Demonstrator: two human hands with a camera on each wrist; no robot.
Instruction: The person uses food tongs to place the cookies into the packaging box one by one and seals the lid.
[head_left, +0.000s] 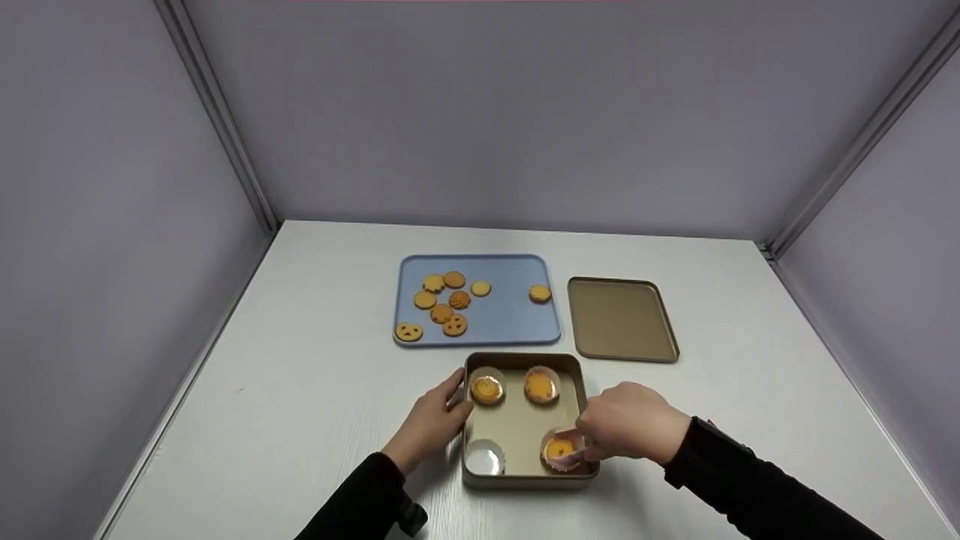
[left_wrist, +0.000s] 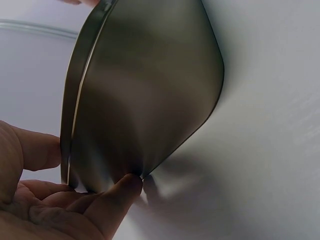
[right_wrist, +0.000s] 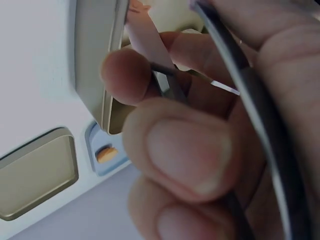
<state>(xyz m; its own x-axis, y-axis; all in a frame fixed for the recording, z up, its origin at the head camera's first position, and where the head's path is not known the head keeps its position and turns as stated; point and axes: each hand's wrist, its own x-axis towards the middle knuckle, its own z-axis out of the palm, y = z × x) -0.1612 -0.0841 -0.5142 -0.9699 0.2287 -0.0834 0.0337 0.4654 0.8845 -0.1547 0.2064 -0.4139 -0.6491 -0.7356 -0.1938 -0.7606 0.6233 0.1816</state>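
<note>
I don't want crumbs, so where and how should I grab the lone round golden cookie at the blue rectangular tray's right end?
Likely from above, pinching the round cookie by its near and far edges: it lies flat, with the raised rim of the blue tray close on its right.

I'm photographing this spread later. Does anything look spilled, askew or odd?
Nothing looks spilled. Mildly odd: one cookie sits near the right rim of the blue tray, apart from the other cookies; the near-left paper cup in the tin looks empty, unlike the other three.
</note>
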